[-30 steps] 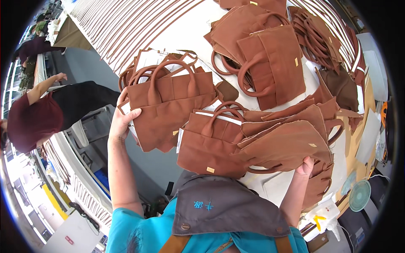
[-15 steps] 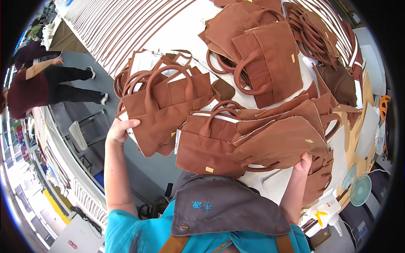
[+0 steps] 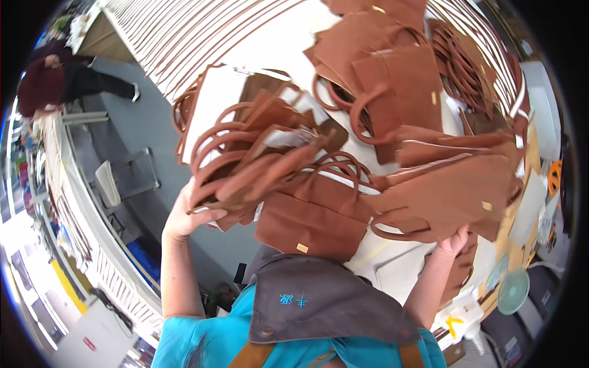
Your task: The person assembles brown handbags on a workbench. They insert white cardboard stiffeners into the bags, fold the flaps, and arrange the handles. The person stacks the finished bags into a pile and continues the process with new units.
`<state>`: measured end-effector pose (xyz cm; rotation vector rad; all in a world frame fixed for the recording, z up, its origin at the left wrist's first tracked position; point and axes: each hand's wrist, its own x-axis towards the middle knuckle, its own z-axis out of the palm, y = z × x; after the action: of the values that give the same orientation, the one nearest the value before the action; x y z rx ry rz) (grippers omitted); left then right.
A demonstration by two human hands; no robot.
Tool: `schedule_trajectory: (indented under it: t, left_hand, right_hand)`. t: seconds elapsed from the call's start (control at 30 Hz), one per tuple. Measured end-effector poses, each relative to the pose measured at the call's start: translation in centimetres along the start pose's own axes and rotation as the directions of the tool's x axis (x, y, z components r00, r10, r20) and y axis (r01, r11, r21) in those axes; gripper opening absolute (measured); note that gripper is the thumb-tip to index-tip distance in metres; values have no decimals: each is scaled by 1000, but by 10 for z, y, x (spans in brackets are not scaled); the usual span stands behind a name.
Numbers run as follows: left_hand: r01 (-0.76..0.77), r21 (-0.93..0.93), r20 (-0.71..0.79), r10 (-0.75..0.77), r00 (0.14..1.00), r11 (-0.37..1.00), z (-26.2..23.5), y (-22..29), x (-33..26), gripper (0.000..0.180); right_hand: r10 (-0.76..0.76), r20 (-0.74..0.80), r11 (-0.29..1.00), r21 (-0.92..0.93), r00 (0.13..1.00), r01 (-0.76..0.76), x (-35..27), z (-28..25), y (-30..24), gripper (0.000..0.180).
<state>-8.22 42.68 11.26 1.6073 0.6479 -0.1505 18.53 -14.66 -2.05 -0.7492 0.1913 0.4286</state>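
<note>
Left bundle (image 3: 279, 161) tips over while right bundle (image 3: 451, 190) shifts rightward

Watching from my remote post, I see the left bundle left of centre in the frame, its handles (image 3: 248, 173) now swung toward the left and lower left, where half a second ago they arched upward. Its brown panels are turned nearly edge-on; their long axis seems to run from lower left to upper right, though blur keeps me from being sure.

My view shows the left hand (image 3: 190, 211) closed around the left bundle's lower-left end, thumb in front. At right of centre, the right hand (image 3: 453, 242) pinches the right bundle's lower edge. That bundle's broad face, with a gold tag (image 3: 486, 206), slants up toward the right; one handle loop (image 3: 399, 234) points lower left. Between them lies a middle stack (image 3: 313, 218), handles up.

I judge both bundles fairly light but floppy, with loose layers likely to slide and fan apart. I'd take hold through the whole thickness, near the stiffer handle bases.
</note>
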Motion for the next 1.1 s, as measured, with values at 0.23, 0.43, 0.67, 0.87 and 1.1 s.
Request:
schedule_trajectory:
  t: [0.23, 0.43, 0.67, 0.87, 1.1]
  left_hand:
    - [-17, -36, 92, 20, 996, 999, 22, 10, -12, 78]
    - [-247, 200, 151, 219, 964, 948, 39, 11, -12, 67]
    - [-298, 256, 184, 256, 949, 920, 47, 15, -17, 69]
    - [-342, 252, 174, 305, 936, 905, 52, 13, -18, 70]
    - [-332, 244, 181, 293, 939, 911, 55, 18, -16, 70]
  right_hand:
    - [-99, 311, 941, 339, 945, -13, 95, 85, -29, 69]
    - [12, 725, 897, 296, 688, -327, 180, 243, 10, 48]
    - [69, 381, 994, -106, 922, -31, 198, 390, 119, 50]
    - [337, 602, 936, -299, 724, -186, 183, 410, 190, 46]
    - [626, 397, 544, -839, 671, -11, 155, 389, 271, 51]
